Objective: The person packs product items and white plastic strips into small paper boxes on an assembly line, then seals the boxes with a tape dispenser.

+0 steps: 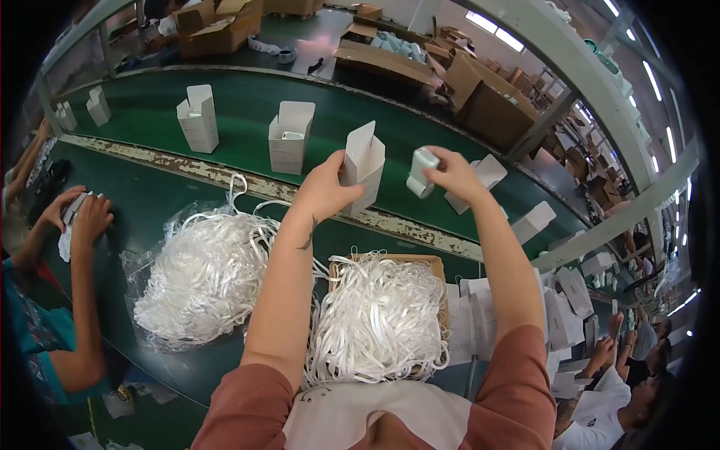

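Note:
My left hand (324, 189) is closed around the side of an upright white carton (364, 166) with its top flap raised, at the near edge of the green belt. To the right of that carton, my right hand (454, 175) grips a small pale green and white device (422, 172) above the belt, apart from the carton. What the device is exactly I cannot make out. Below my arms, a cardboard tray (436, 264) is heaped with white cords (379, 315). Another pile of white cords (202, 277) lies on a clear plastic bag at the left.
More open white cartons (291, 142) stand along the green belt (240, 105), some with pale items inside. Flat white cartons (480, 315) lie right of the tray. A metal frame (555, 67) crosses the upper right. At the left, another person's hands (82, 214) handle a small item.

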A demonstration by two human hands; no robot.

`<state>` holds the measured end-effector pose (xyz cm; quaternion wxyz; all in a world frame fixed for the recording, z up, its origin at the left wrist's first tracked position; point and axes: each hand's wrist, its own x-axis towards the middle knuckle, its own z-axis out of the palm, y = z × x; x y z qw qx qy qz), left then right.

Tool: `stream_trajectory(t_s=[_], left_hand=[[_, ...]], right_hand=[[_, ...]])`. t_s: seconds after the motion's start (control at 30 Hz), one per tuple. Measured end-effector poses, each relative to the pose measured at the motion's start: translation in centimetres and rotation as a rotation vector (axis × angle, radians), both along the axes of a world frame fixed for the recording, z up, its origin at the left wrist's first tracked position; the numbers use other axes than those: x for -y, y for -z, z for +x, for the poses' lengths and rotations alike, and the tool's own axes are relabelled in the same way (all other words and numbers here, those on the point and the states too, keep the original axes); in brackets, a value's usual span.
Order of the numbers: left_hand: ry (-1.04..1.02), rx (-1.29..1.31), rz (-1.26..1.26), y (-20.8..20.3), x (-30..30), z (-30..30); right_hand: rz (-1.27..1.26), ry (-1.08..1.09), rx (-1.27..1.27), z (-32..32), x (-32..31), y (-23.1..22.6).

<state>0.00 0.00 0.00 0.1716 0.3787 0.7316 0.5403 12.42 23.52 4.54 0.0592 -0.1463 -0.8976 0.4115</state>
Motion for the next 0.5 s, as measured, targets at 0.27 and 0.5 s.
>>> stream_trajectory(t_s=[0.27, 0.5], left_hand=[[0.077, -0.131, 0.046, 0.8, -0.8, 0.9], [0.089, -0.045, 0.056, 0.6, -0.6, 0.9]], right_hand=[[-0.252, -0.162, -0.375, 3.6, 5.2, -5.2], [0.017, -0.239, -0.362, 0.6, 6.8, -2.6]])
